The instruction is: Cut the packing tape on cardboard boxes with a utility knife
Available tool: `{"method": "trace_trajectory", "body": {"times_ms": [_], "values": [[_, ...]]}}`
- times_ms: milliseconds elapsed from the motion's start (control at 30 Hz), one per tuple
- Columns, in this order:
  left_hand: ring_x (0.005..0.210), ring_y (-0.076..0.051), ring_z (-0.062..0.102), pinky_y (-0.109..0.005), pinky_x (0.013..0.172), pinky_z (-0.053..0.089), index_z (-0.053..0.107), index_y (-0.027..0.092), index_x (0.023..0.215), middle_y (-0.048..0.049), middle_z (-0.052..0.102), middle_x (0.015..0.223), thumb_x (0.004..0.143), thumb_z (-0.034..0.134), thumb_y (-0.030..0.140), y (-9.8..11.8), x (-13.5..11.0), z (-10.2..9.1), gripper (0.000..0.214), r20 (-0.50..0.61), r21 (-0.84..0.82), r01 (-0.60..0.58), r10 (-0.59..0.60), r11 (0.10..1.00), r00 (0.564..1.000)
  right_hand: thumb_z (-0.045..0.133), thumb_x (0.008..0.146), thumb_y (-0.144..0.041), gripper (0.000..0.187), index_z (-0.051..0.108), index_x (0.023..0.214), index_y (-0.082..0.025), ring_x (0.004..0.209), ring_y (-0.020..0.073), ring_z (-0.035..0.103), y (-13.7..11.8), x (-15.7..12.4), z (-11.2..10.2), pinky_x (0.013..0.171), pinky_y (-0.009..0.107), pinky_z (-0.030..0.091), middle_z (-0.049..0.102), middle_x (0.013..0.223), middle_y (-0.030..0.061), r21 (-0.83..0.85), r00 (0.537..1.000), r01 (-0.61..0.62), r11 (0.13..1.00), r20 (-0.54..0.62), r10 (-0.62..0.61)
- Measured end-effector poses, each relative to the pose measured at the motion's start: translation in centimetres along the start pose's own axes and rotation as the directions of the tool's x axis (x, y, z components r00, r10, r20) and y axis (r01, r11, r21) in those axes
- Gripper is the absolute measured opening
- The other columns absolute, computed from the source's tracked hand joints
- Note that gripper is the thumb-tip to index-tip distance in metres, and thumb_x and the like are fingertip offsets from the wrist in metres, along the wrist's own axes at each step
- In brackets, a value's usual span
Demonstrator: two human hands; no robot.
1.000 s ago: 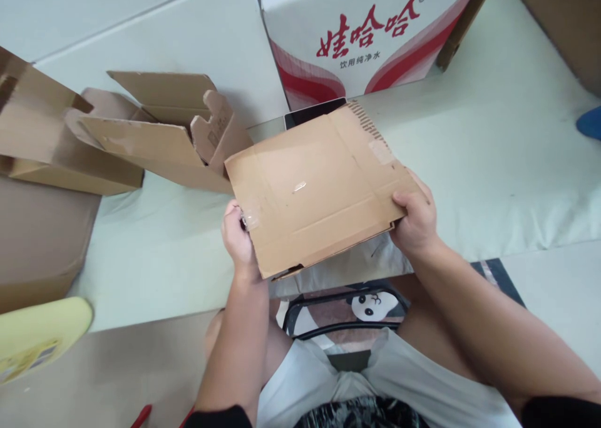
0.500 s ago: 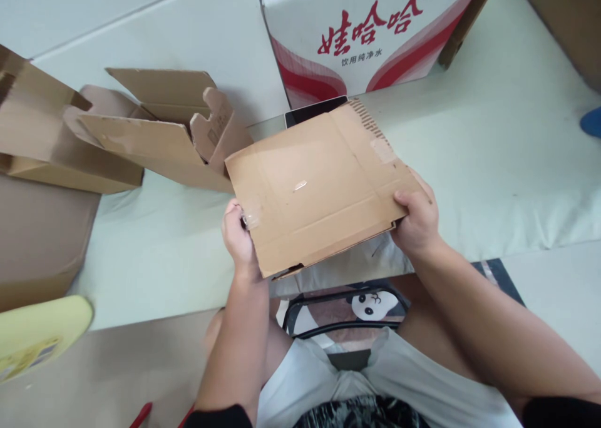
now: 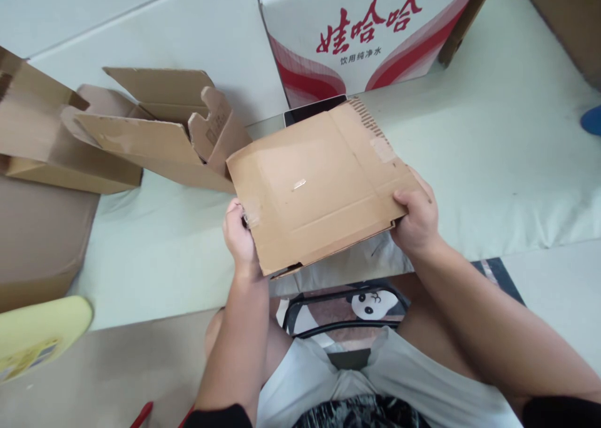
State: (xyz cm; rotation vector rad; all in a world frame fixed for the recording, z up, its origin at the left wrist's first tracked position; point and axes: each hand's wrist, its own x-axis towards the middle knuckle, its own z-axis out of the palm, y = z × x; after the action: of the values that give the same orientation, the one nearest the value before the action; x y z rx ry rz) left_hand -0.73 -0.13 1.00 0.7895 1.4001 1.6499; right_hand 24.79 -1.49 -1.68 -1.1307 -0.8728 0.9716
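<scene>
left hand (image 3: 240,239), right hand (image 3: 417,223) grip flattened carton (image 3: 315,184) | white box (image 3: 361,27) behind (red 娃哈哈 print)

Plain brown cardboard sheet (image 3: 314,181); white carton (image 3: 361,34) with red lettering and swooshes.

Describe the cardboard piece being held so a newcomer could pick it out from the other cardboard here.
Start at the big white carton with red characters at the top. Just below it is a flat cardboard piece, gripped by the left hand and right hand at its near corners. Unlike the opened boxes to its left, it is folded flat, with tape scraps and a serrated torn edge.
</scene>
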Motion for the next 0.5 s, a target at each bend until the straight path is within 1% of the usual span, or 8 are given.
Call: {"method": "trace_trajectory", "body": {"times_ms": [267, 500], "values": [[0.056, -0.009, 0.032, -0.020, 0.054, 0.034, 0.040, 0.020, 0.064, 0.0045, 0.034, 0.064, 0.078, 0.059, 0.029, 0.11, 0.04, 0.19, 0.025, -0.011, -0.002, 0.007, -0.007, 1.000, 1.000, 0.057, 0.072, -0.029, 0.024, 0.070, 0.092, -0.025, 0.078, 0.0217, 0.057, -0.32, -0.05, 0.15, 0.069, 0.036, 0.047, 0.065, 0.084, 0.0014, 0.019, 1.000, -0.010, 1.000, -0.001, 0.010], [0.057, -0.009, 0.031, -0.021, 0.055, 0.034, 0.038, 0.021, 0.065, 0.0043, 0.033, 0.064, 0.078, 0.059, 0.031, 0.04, 0.00, 0.21, 0.027, -0.002, 0.017, 0.012, -0.012, 1.000, 1.000, 0.057, 0.073, -0.030, 0.020, 0.068, 0.089, -0.025, 0.075, 0.0211, 0.054, -0.17, -0.08, 0.06, 0.067, 0.036, 0.045, 0.061, 0.080, 0.0012, 0.005, 1.000, -0.025, 1.000, -0.004, 0.025]]}}
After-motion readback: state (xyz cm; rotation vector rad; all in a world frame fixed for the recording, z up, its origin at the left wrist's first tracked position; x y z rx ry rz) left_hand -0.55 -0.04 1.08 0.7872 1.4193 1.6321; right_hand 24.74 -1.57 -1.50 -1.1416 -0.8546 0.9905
